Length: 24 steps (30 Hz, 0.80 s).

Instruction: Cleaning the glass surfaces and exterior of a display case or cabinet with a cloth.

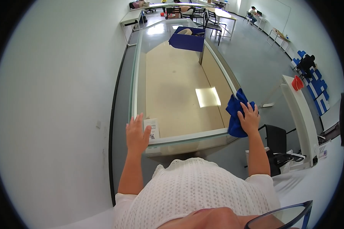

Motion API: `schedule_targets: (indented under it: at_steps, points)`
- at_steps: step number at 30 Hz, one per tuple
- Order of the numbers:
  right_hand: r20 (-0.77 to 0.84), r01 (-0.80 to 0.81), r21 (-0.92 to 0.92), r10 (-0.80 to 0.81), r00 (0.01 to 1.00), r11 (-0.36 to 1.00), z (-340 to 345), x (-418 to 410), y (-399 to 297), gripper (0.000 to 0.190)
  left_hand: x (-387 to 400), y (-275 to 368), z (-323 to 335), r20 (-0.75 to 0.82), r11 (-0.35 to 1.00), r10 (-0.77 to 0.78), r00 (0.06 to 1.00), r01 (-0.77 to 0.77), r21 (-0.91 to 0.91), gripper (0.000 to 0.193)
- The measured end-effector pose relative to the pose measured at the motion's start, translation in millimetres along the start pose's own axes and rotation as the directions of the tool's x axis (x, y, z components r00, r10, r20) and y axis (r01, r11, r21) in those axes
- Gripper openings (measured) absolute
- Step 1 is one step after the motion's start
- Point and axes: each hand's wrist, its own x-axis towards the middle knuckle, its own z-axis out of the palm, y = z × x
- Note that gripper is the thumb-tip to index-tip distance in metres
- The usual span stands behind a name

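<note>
A long glass display case (186, 135) with a pale frame stands before me, a cream panel (175, 86) inside it. At its near right corner my right hand (248, 118) presses with spread fingers on a crumpled blue cloth (235, 121). My left hand (137, 136), empty and palm down, rests at the near left corner. Beside its fingers lies a white printed leaflet or box (151, 127); I cannot tell which. Towards the far end, a dark blue box (187, 42) holds several items that are hard to make out.
A white wall (68, 100) runs along the left. On the right are a white table (301, 114) with a red bucket (297, 83) and a black chair (276, 138). Farther off stand tables and chairs (213, 25). A person (252, 14) sits at a far desk.
</note>
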Motion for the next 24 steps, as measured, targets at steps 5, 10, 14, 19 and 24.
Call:
schedule_targets:
  at_steps: [5, 10, 14, 19, 24]
  points:
    - [-0.027, -0.053, -0.128, 0.050, 0.998, 0.990, 7, 0, -29, 0.046, -2, 6, -2, -0.018, 0.998, 0.054, 0.998, -0.054, 0.014, 0.056]
    - [0.053, 0.129, 0.063, -0.132, 0.990, 0.990, 6, -7, -96, 0.048, -3, 3, -1, -0.095, 0.991, 0.128, 0.987, -0.130, -0.019, 0.054]
    - [0.124, 0.309, 0.613, -0.475, 0.872, 0.727, -2, -23, -170, 0.054, -5, 5, -2, -0.192, 0.988, 0.132, 0.972, -0.146, -0.056, 0.053]
    - [-0.080, 0.194, 0.977, -0.690, 0.719, 0.089, -4, -25, -190, 0.046, -4, 10, -4, -0.193, 0.993, 0.104, 0.976, -0.111, -0.026, 0.052]
    - [-0.104, 0.218, 0.927, -0.348, 0.932, 0.305, 19, 10, -103, 0.030, -5, 6, -4, -0.219, 0.991, 0.035, 0.975, -0.062, -0.117, 0.051]
